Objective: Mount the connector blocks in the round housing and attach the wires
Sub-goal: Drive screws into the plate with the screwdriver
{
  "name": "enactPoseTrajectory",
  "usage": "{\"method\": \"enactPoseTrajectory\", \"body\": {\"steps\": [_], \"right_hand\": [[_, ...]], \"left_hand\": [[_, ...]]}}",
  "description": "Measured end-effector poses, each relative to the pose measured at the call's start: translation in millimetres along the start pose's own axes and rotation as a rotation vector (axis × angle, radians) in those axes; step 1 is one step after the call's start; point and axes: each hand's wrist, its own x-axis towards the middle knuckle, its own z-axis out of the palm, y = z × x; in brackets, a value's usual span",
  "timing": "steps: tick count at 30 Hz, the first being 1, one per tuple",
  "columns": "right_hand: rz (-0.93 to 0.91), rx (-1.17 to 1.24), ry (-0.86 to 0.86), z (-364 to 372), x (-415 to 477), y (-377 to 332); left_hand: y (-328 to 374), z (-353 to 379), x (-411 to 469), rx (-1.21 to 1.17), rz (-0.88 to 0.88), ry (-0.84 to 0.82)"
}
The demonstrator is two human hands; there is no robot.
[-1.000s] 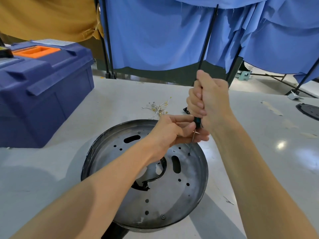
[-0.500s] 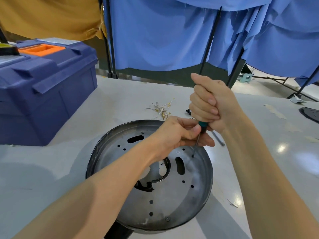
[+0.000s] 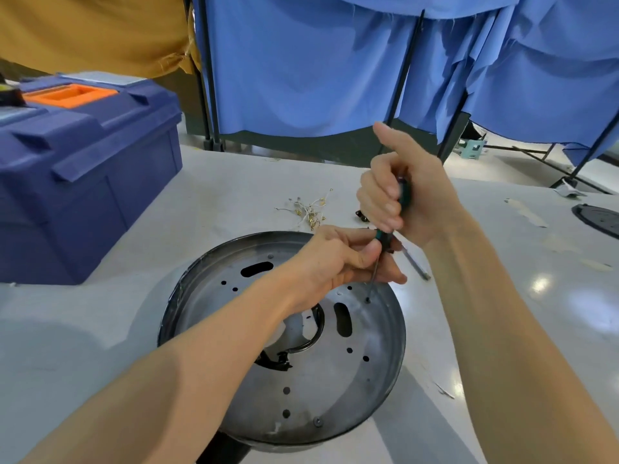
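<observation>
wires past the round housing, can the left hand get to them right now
Probably yes: the wires lie on the table just beyond the left hand, which must first release the screwdriver.

A pale table [image 3: 83, 346] carries a blue toolbox [image 3: 83, 195] at far left. The round housing [image 3: 335, 396] sits near centre, with loose wires [image 3: 310, 211] just beyond it.

We see two bare forearms and two bare hands, and nothing else of the body. The left forearm [image 3: 201, 363] and the right forearm [image 3: 502, 329] are smooth and slender, uncovered from the picture's lower edge up to the wrists. The left hand [image 3: 331, 262] and the right hand [image 3: 418, 199] have short, plain fingernails [image 3: 385, 209], trimmed close to the fingertips.
</observation>
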Motion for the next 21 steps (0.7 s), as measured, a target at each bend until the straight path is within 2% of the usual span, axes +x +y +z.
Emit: {"method": "enactPoseTrajectory", "body": {"steps": [1,3,8,11,13,15,17,19,21], "right_hand": [[0.003,0.010,-0.037,-1.1,2.0,0.5],[-0.028,0.000,0.030,1.8,5.1,5.9],[-0.283,-0.065,0.519,17.5,1.4,18.6],[-0.468,-0.296,0.844,31.2,4.1,30.3],[-0.523,-0.382,0.930,39.0,5.1,36.2],[-0.451,-0.285,0.793,31.6,4.7,32.5],[-0.218,-0.104,0.388,14.2,4.0,16.9],[-0.036,-0.068,0.024,-1.6,1.9,1.3],[-0.013,-0.067,-0.083,-5.8,2.4,0.3]], "left_hand": [[-0.1,-0.4,0.0,-0.003,-0.006,-0.012],[0.0,-2.7,0.3,-0.021,-0.014,-0.011],[1.8,-0.8,0.6,-0.060,0.024,0.093],[0.5,3.8,0.3,0.009,0.044,0.111],[0.2,4.3,0.0,0.028,0.049,0.109],[1.5,3.1,-0.4,0.033,0.051,0.112],[3.0,0.5,0.1,0.028,0.040,0.109],[3.0,-0.1,-0.7,0.014,0.016,0.069],[2.2,-0.6,-1.7,0.019,0.002,0.033]]}}
